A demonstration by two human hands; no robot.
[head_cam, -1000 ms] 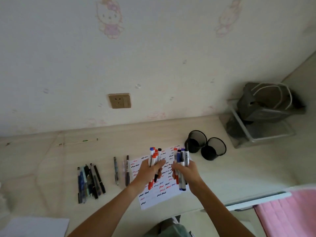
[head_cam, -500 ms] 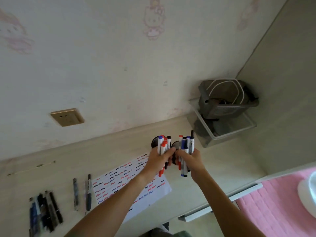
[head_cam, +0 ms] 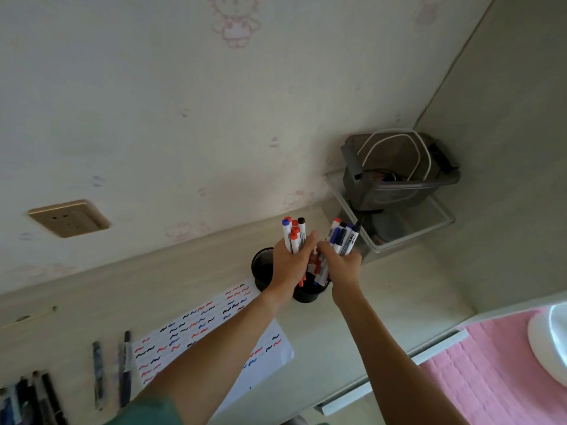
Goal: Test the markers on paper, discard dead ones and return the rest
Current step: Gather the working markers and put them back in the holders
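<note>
Desk (head_cam: 383, 308): light wood; the test paper (head_cam: 214, 326) lies on it, covered in red, blue and black squiggles, so testing looks finished.
Pen cups (head_cam: 260, 268): two black mesh cups stand side by side under the hands (the nearer one mostly hidden).
Set-aside pens (head_cam: 98, 372): lying left of the paper, well apart from the cups; likely the rejects, not yet thrown away.
Left hand (head_cam: 290, 265): grips a bunch of markers (head_cam: 293, 237), caps up.
Right hand (head_cam: 340, 265): grips a second bunch (head_cam: 342, 239), its lower ends just over the nearer cup.
Left to do: drop both bunches in.
Change: a second ago both hands held their bunches over the paper; now they are above the cups.
</note>
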